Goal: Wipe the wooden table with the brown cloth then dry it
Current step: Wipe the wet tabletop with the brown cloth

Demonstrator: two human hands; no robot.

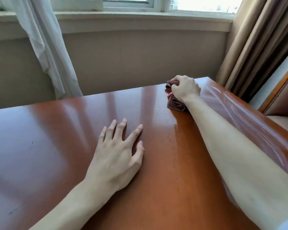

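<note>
The glossy reddish-brown wooden table (56,138) fills the lower view. My right hand (184,87) reaches to the far right corner and grips the bunched brown cloth (175,104), which lies pressed on the tabletop; part of the cloth is hidden under the hand. Wet streaks and droplets shine on the surface along my right forearm and toward the right edge. My left hand (118,151) rests flat on the middle of the table, fingers spread, holding nothing.
A white sheer curtain (45,47) hangs beyond the table's far left edge. Tan drapes (256,44) hang at the right past the corner. A wood-framed upholstered chair (283,97) stands by the table's right edge. A windowsill runs along the wall behind.
</note>
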